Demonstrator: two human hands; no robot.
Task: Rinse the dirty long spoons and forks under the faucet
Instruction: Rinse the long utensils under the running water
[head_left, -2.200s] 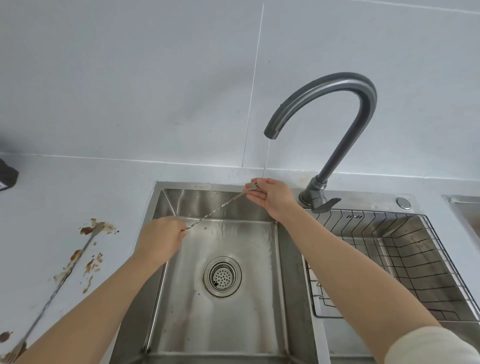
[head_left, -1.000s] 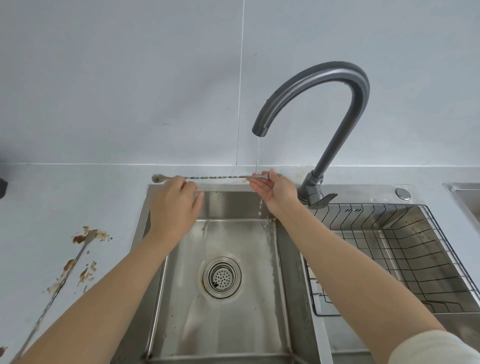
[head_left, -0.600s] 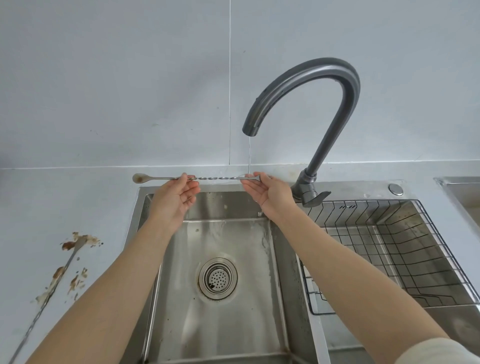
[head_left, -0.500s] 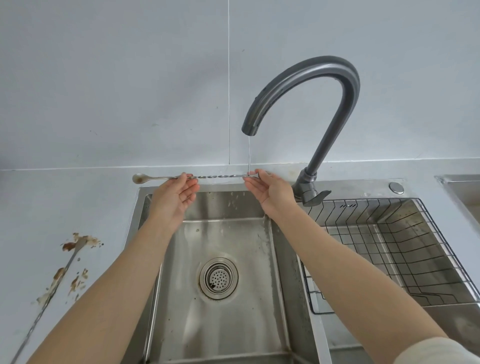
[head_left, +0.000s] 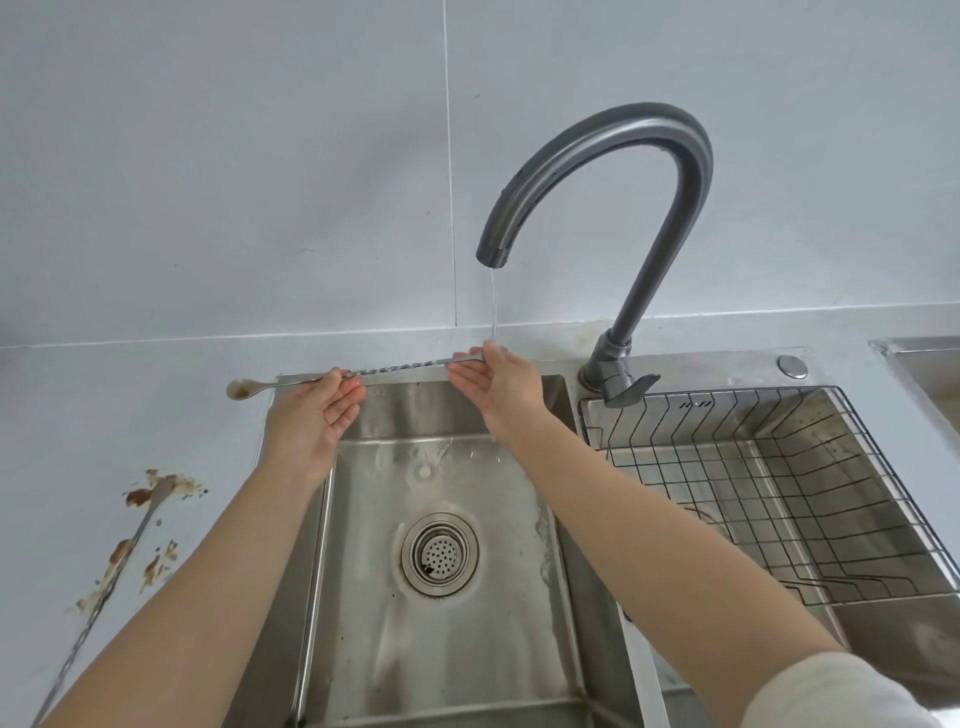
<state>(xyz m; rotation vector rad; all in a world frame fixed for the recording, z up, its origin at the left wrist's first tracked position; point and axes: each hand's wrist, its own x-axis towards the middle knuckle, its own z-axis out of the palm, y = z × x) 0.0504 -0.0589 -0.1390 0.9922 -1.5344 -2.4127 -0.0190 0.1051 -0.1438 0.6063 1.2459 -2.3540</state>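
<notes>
A long metal spoon with a twisted stem (head_left: 400, 368) is held almost level above the back rim of the sink (head_left: 447, 597). My left hand (head_left: 311, 415) pinches its stem near the bowl end, which sticks out left over the counter and looks brown-stained. My right hand (head_left: 498, 387) pinches the other end, right under the thin stream of water from the dark grey faucet (head_left: 613, 156). A second long utensil (head_left: 109, 577) lies on the counter at the left among brown food smears.
A wire drying rack (head_left: 769, 499) sits in the right basin. The faucet lever (head_left: 626, 387) is at its base, close to my right hand. The drain strainer (head_left: 439, 553) is in the middle of the left basin. A tiled wall rises behind.
The spoon went from slanting down into the sink to lying level at the rim. In the last half second its right end has lifted slightly under the stream.
</notes>
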